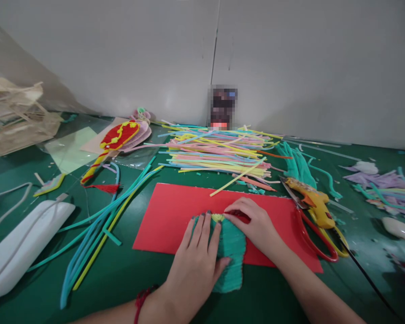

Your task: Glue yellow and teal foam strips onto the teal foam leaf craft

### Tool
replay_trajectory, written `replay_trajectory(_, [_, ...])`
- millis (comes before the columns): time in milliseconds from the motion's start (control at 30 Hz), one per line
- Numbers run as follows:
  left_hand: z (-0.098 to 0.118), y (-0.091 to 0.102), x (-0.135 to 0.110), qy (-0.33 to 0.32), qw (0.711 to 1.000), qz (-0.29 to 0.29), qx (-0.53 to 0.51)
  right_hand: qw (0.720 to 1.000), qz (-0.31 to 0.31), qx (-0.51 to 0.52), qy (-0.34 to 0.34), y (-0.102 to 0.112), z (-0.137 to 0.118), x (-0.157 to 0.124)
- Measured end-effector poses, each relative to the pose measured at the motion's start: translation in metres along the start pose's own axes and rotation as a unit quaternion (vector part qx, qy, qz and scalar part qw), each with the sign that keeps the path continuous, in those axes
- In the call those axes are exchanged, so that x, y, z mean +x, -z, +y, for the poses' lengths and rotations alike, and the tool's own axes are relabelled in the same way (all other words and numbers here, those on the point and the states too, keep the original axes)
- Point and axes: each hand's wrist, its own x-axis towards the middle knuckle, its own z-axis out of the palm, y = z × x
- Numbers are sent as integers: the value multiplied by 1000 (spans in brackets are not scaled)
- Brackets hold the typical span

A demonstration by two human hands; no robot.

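Observation:
A teal ribbed craft piece [232,257] lies on a red sheet [170,216] in front of me. My left hand [196,261] rests flat on the teal piece, fingers stretched out and pressing it down. My right hand [253,222] sits at its upper right edge, fingers curled and pinching a small red bit at the piece's yellow-green top [218,217]. What exactly the right fingers hold is too small to name.
A pile of coloured strips [219,153] lies behind the sheet. Red-handled scissors [310,238] and a yellow glue gun [315,204] lie to the right. Long teal and yellow strips [97,229] and a white object [23,243] lie left. A red-and-yellow fan shape [119,135] sits farther back.

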Motion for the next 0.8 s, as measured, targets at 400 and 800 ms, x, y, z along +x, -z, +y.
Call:
replay_trajectory(400, [-1, 1, -1, 7, 1000, -30, -3, 1000, -11, -8, -5, 2, -1, 1])
replay_trajectory(800, [1, 3, 1, 27, 1000, -16, 0, 1000, 10, 4, -8, 0, -1, 0])
